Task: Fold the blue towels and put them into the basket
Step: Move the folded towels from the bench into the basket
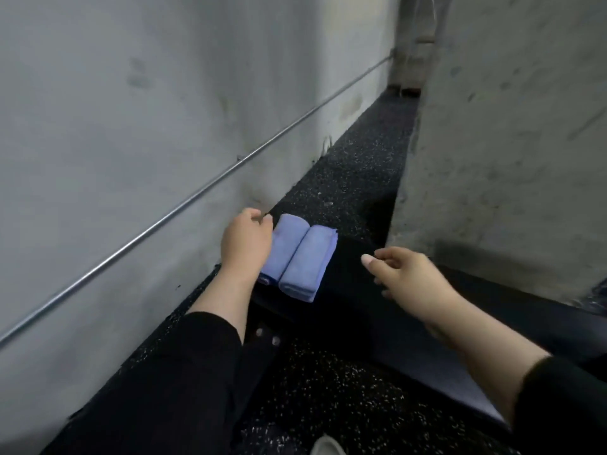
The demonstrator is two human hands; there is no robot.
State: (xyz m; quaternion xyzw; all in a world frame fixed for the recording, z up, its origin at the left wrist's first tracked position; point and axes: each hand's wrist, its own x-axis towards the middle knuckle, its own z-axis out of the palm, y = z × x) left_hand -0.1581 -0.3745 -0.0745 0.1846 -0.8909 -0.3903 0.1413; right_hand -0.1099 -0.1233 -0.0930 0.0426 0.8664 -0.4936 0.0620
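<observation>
Two folded towels (297, 257) lie side by side in the basket (354, 290).

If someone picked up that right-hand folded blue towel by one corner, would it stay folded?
Probably not: the right-hand towel looks like soft cloth with loose stacked layers at its near end, so it would likely flop open. It looks light. Lying flat beside the other towel, it should slide rather than roll.

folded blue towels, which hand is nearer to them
Left. The left hand lies against the left edge of the folded blue towels, touching the nearer roll. The right hand hovers apart to their right, fingers loosely curled and holding nothing.
</observation>
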